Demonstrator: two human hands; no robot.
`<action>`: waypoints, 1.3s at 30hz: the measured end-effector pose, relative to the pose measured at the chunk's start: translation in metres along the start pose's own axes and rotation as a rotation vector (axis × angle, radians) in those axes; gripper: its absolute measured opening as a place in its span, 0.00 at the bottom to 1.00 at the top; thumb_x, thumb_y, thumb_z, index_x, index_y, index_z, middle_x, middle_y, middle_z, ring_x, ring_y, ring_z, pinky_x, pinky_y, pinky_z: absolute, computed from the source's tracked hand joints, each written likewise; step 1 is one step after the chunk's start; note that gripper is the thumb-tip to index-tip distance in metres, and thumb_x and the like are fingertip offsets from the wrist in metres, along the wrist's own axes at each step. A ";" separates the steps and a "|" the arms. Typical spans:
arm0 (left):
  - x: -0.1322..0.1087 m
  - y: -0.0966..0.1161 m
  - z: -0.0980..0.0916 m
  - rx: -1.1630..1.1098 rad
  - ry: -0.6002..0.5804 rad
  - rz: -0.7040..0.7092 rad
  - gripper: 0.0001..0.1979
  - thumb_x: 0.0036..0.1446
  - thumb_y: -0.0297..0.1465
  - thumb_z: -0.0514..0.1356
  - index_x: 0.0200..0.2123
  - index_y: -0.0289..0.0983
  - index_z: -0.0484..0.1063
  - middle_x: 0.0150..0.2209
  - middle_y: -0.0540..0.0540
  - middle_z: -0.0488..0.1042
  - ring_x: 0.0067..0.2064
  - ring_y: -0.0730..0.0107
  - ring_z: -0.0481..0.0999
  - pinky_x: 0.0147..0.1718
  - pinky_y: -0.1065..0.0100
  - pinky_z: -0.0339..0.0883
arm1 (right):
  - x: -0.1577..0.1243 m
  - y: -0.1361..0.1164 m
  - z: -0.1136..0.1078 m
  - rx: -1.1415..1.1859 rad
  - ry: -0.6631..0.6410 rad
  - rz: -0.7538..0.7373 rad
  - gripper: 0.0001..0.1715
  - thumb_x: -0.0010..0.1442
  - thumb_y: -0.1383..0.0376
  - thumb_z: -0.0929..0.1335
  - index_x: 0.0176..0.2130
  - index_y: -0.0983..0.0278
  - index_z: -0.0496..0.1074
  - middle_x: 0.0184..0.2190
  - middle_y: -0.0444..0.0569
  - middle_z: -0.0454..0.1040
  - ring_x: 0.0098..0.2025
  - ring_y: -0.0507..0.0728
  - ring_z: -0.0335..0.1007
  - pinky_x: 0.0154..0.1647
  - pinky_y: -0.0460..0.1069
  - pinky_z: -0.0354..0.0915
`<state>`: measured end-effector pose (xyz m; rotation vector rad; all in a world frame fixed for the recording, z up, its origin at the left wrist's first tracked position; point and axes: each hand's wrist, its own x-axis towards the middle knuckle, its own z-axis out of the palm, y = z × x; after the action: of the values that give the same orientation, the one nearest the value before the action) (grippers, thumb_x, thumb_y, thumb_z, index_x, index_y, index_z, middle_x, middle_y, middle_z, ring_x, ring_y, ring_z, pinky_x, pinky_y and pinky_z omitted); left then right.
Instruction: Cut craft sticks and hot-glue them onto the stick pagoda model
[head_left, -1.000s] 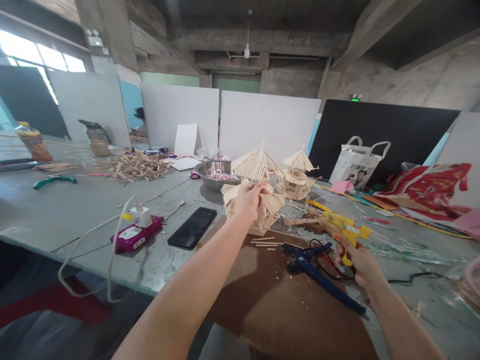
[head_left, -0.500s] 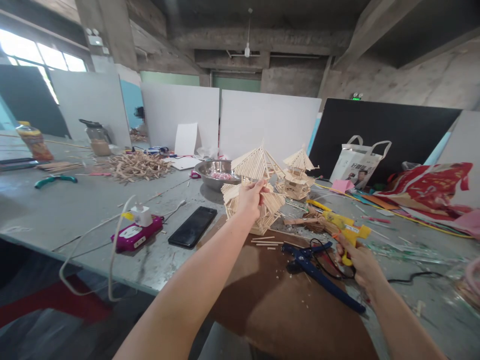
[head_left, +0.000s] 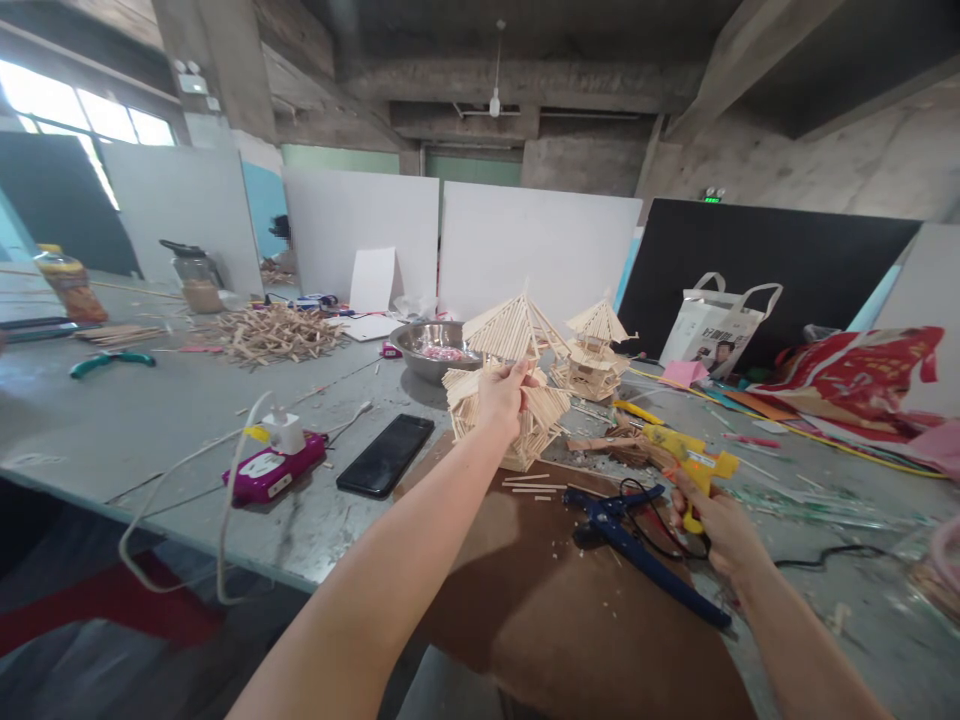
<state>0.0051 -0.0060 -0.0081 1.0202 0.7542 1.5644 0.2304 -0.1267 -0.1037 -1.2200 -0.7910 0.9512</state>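
Note:
My left hand (head_left: 499, 398) is closed on a wooden stick pagoda model (head_left: 517, 345) that stands at the far edge of a brown board (head_left: 555, 600). My right hand (head_left: 712, 520) grips a yellow glue gun (head_left: 686, 455) to the right, its nozzle pointing left towards the model and held apart from it. A second, smaller stick pagoda (head_left: 594, 350) stands just behind. Blue-handled pliers (head_left: 637, 545) lie on the board between my hands. A few loose sticks (head_left: 536, 485) lie by the model's base.
A black phone (head_left: 385, 455) and a pink power strip (head_left: 271, 470) with a white cable lie left of the board. A steel bowl (head_left: 429, 348) and a heap of sticks (head_left: 274, 332) sit farther back. Bags and coloured paper (head_left: 847, 375) crowd the right side.

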 end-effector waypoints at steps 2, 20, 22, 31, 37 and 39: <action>0.000 0.000 0.000 0.002 -0.002 0.012 0.12 0.41 0.38 0.58 0.22 0.32 0.67 0.13 0.53 0.65 0.07 0.86 0.52 0.07 0.77 0.42 | 0.000 0.000 0.000 -0.002 0.002 -0.003 0.20 0.35 0.55 0.71 0.23 0.64 0.60 0.11 0.36 0.60 0.11 0.46 0.56 0.10 0.41 0.53; -0.002 0.001 -0.002 -0.022 -0.032 0.011 0.13 0.39 0.38 0.59 0.23 0.32 0.67 0.13 0.53 0.64 0.09 0.86 0.53 0.08 0.77 0.43 | -0.001 -0.002 0.002 0.011 0.009 -0.009 0.21 0.34 0.55 0.71 0.22 0.64 0.59 0.11 0.36 0.59 0.11 0.46 0.56 0.10 0.41 0.52; -0.002 0.001 -0.003 -0.033 -0.046 0.003 0.12 0.38 0.37 0.60 0.22 0.32 0.66 0.13 0.53 0.64 0.09 0.86 0.53 0.08 0.78 0.43 | 0.000 -0.002 0.003 0.015 0.005 -0.008 0.21 0.33 0.55 0.71 0.22 0.64 0.60 0.11 0.36 0.59 0.11 0.46 0.56 0.10 0.41 0.52; 0.000 -0.001 -0.005 -0.039 -0.048 0.004 0.10 0.38 0.34 0.60 0.22 0.33 0.66 0.13 0.54 0.65 0.09 0.86 0.53 0.08 0.78 0.44 | 0.000 0.000 0.001 0.010 0.006 -0.009 0.20 0.33 0.56 0.71 0.21 0.64 0.60 0.11 0.36 0.60 0.11 0.46 0.56 0.10 0.41 0.53; -0.001 0.000 -0.004 -0.025 -0.045 0.009 0.11 0.37 0.35 0.61 0.22 0.33 0.66 0.13 0.54 0.64 0.09 0.86 0.53 0.08 0.78 0.44 | 0.000 -0.001 0.000 0.010 -0.007 -0.006 0.19 0.35 0.57 0.71 0.22 0.64 0.60 0.11 0.36 0.60 0.11 0.46 0.57 0.10 0.41 0.53; -0.001 0.000 -0.005 -0.012 -0.038 0.004 0.11 0.37 0.35 0.61 0.22 0.33 0.66 0.13 0.54 0.64 0.09 0.87 0.53 0.08 0.78 0.44 | 0.000 -0.001 0.000 0.013 -0.007 0.001 0.19 0.35 0.56 0.71 0.22 0.64 0.60 0.11 0.36 0.60 0.11 0.46 0.57 0.10 0.41 0.53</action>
<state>0.0009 -0.0065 -0.0100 1.0403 0.7158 1.5467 0.2302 -0.1270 -0.1026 -1.2063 -0.7884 0.9603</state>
